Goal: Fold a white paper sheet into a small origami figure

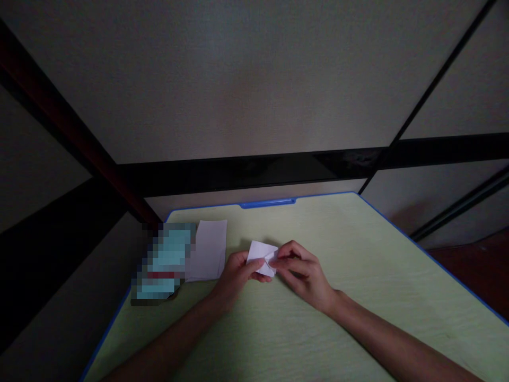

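Observation:
A small folded piece of white paper [260, 250] is held up over the middle of the table. My left hand [237, 273] grips its left side, with the thumb lying across the front and fingers behind. At the paper's right edge, my right hand [304, 273] pinches a flap between thumb and fingers. A crease or fold line shows between the two hands. The back of the paper is hidden from me.
The pale wood-look table [358, 254] has a blue edge and a blue pen-tray strip [268, 203] at its far side. White sheets [209, 249] lie at the left, beside a blurred teal item [170, 254]. Panelled doors [254, 79] stand close behind.

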`<state>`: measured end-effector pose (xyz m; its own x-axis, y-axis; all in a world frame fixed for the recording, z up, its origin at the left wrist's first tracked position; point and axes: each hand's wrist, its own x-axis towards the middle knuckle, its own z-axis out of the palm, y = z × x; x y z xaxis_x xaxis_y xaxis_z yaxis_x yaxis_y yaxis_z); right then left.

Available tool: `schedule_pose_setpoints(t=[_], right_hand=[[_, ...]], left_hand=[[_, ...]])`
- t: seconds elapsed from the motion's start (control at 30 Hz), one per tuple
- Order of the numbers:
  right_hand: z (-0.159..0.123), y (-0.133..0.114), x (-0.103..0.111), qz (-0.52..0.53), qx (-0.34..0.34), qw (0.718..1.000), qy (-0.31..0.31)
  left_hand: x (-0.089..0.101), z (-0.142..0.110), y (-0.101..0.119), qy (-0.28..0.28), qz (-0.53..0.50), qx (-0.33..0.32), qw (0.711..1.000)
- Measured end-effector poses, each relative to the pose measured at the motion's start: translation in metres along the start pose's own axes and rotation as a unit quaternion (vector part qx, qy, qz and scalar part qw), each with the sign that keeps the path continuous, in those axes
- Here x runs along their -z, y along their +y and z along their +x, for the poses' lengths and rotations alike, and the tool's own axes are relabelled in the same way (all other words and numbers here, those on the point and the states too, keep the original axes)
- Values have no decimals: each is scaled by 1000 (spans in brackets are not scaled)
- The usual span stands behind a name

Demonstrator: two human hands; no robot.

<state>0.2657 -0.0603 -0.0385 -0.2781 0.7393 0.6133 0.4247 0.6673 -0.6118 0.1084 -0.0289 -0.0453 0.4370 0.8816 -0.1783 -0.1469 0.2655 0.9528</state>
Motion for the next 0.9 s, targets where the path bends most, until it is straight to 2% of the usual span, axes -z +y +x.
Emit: schedule_pose_setpoints(t=[0.13, 0.3, 0.5, 0.67, 0.9], right_hand=[[-2, 4, 5, -26, 68, 996, -49], [-1, 3, 6, -61, 96, 992, -60], [-1, 3, 5, -96, 108, 988, -56], [-1, 1, 5, -123, 86, 985, -81], [0, -2, 5, -104, 67, 988, -90]], left_hand=[[1, 1, 3, 3, -9, 31, 999], [0, 0, 6, 10, -19, 46, 999], [1, 0, 6, 17, -17, 32, 999], [-3, -3, 9, 12, 7, 27, 1000], [-4, -3, 8, 29, 27, 21, 999]])
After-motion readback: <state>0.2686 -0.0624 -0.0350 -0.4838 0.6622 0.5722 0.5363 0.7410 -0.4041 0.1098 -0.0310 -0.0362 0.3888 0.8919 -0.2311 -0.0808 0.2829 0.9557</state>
